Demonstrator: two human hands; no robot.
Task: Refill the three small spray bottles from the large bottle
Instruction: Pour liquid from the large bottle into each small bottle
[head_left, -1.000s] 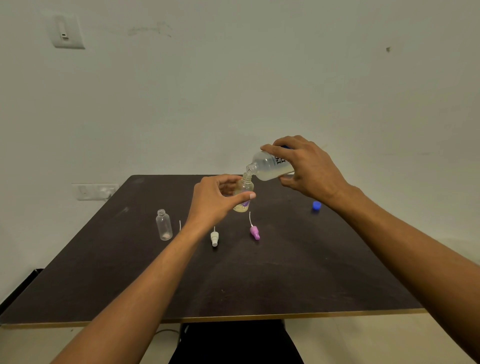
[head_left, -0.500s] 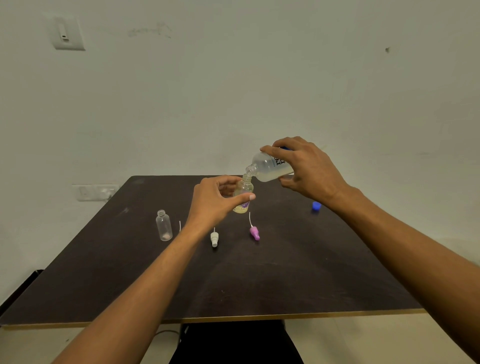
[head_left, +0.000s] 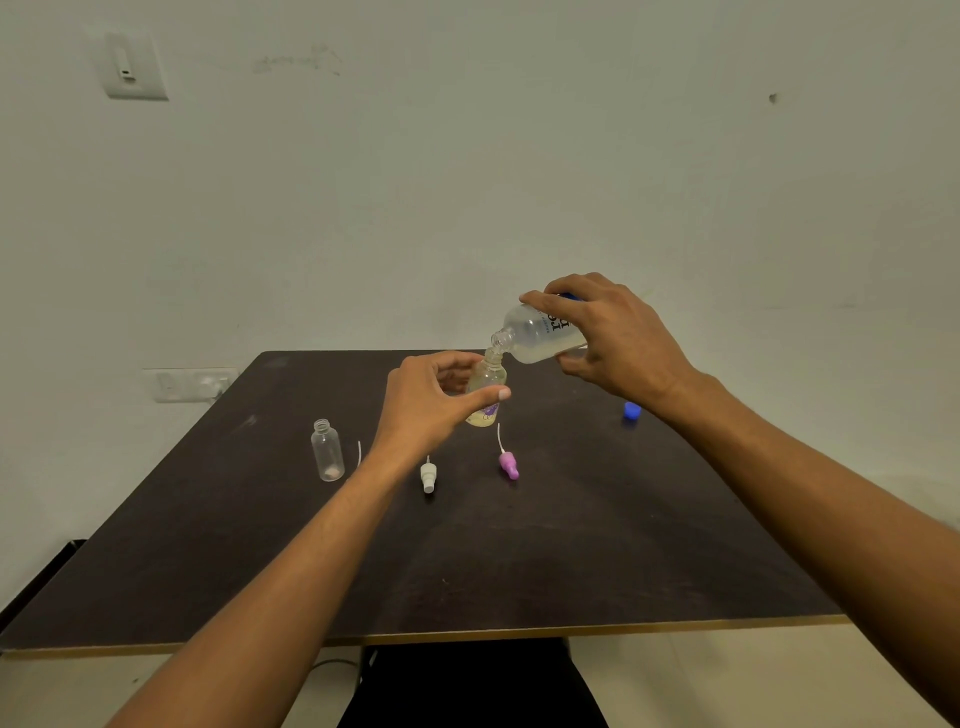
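Almost nothing has moved in the last half second: both hands keep their pose and the large bottle's tilt looks unchanged.

The left hand (head_left: 431, 402) curls thumb and fingers round one small bottle (head_left: 485, 379), upright near the table's middle with its base down at the tabletop. The right hand (head_left: 618, 348) grips the one large bottle (head_left: 540, 338) from above, fingers over its top and thumb beneath. It is tipped neck-down to the left, its open mouth right at the small bottle's open neck.

The held small bottle is clear, with pale yellowish liquid inside and a purple mark low on its side. The large bottle is translucent, with dark lettering and pale liquid pooled along its lower side.

Two small bottles show in all; the second, an empty bottle (head_left: 327, 457), stands uncapped to the left, well apart. Two spray tops lie on the dark table (head_left: 571, 545), a white spray top (head_left: 428, 475) and a pink spray top (head_left: 508, 464). A thin white tube (head_left: 359, 453) shows beside the left forearm. One blue cap (head_left: 631, 410) lies just behind the right wrist.
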